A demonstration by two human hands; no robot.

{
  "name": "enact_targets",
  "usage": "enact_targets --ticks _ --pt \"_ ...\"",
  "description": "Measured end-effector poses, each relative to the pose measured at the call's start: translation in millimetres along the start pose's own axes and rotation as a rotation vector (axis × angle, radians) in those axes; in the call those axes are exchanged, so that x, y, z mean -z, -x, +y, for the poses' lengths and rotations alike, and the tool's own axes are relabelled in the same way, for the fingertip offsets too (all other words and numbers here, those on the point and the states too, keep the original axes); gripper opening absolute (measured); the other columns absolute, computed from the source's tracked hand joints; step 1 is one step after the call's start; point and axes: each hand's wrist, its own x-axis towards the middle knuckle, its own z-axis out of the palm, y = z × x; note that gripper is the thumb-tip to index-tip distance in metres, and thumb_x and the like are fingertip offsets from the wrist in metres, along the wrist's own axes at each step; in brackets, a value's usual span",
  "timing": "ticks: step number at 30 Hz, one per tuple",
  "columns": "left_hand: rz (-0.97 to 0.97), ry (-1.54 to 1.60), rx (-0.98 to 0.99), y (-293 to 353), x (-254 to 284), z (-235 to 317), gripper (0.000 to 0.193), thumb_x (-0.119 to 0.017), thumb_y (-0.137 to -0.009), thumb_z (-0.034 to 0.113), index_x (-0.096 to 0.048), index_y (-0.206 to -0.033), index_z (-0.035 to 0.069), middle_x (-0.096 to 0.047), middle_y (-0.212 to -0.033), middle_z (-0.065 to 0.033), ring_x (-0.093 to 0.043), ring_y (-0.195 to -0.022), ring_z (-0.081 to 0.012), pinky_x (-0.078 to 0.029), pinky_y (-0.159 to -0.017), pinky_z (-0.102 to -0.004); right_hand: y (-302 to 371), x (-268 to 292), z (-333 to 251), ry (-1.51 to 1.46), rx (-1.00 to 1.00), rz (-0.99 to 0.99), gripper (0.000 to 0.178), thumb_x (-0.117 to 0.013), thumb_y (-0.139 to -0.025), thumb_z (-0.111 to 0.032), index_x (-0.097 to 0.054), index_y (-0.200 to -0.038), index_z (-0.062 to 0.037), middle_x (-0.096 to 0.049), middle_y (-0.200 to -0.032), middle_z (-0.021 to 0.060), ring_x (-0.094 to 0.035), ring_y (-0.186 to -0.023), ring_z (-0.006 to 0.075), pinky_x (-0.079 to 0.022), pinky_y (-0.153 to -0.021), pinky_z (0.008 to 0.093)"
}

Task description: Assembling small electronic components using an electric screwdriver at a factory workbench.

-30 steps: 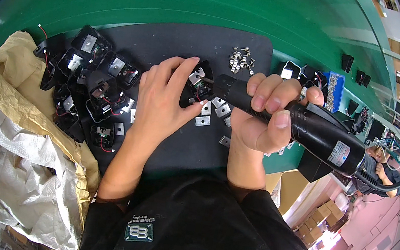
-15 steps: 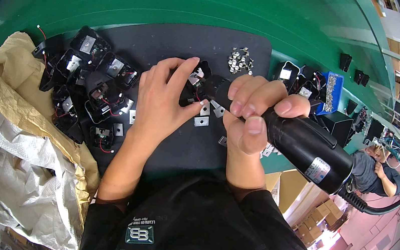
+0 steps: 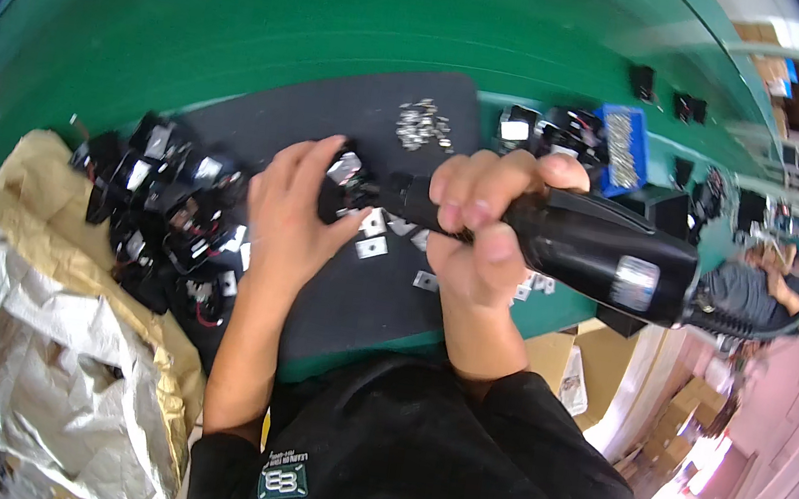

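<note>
My right hand (image 3: pixel 498 207) is wrapped round a black corded electric screwdriver (image 3: pixel 586 254), held nearly level. The tool's nose points left, up against a small black plastic housing (image 3: pixel 333 198). My left hand (image 3: pixel 286 209) grips that housing between thumb and fingers over the dark mat. Inside it a bright metal piece shows, and the screwdriver's tip is too dark and blurred to make out there. Beside the housing lie small square metal plates with a hole (image 3: pixel 371 248). A pile of short metal screws (image 3: pixel 423 125) sits farther back on the mat.
Several black housings with wires (image 3: pixel 183 221) crowd the mat's left side, next to a crumpled lined sack (image 3: pixel 56 326). At right are a blue bin of small metal parts (image 3: pixel 622 150) and more black housings (image 3: pixel 576 132). Another person (image 3: pixel 752 291) sits beyond.
The whole view has shifted and tilted, so the mat and its parts appear farther left. The screwdriver lies more level in the picture. Both hands keep their holds.
</note>
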Motion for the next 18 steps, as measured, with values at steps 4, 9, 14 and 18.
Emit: enact_targets --ticks 4,9,14,18 --pt "-0.037 0.031 0.031 -3 1 7 0.073 -0.084 -0.059 0.014 -0.054 -0.124 0.005 -0.059 -0.118 -0.0152 -0.054 -0.111 -0.0341 -0.041 -0.095 -0.0425 4 9 -51 0.118 -0.252 0.082 0.064 -0.075 -0.076 -0.015 -0.040 -0.129 -0.0078 -0.055 -0.074 0.0025 -0.055 -0.061 0.0153 -0.047 -0.062 0.0327" --pt "-0.046 0.080 -0.081 -7 -5 39 0.073 -0.082 -0.064 0.015 -0.051 -0.129 0.002 -0.055 -0.122 -0.0168 -0.052 -0.113 -0.0357 -0.041 -0.097 -0.0417 27 12 -97 0.001 -0.935 -0.199 0.054 -0.078 -0.072 -0.006 -0.050 -0.118 0.0014 -0.061 -0.079 0.0042 -0.060 -0.071 0.0115 -0.049 -0.063 0.0268" --pt "-0.302 0.225 -0.541 -46 -47 133 0.075 -0.079 -0.062 0.021 -0.049 -0.127 0.000 -0.054 -0.121 -0.0164 -0.052 -0.112 -0.0349 -0.043 -0.096 -0.0423 53 4 -111 -0.140 -0.927 -0.449 0.054 -0.080 -0.075 -0.022 -0.053 -0.116 0.0017 -0.061 -0.094 0.0027 -0.055 -0.083 0.0095 -0.046 -0.071 0.0263" --pt "-0.404 0.362 -0.955 -81 -104 198 0.071 -0.076 -0.064 0.019 -0.047 -0.126 -0.001 -0.054 -0.114 -0.0146 -0.053 -0.107 -0.0307 -0.045 -0.092 -0.0388 64 14 -118 -0.192 -0.973 -0.607 0.064 -0.081 -0.074 -0.025 -0.050 -0.123 0.0017 -0.061 -0.098 0.0043 -0.054 -0.088 0.0119 -0.046 -0.076 0.0277"
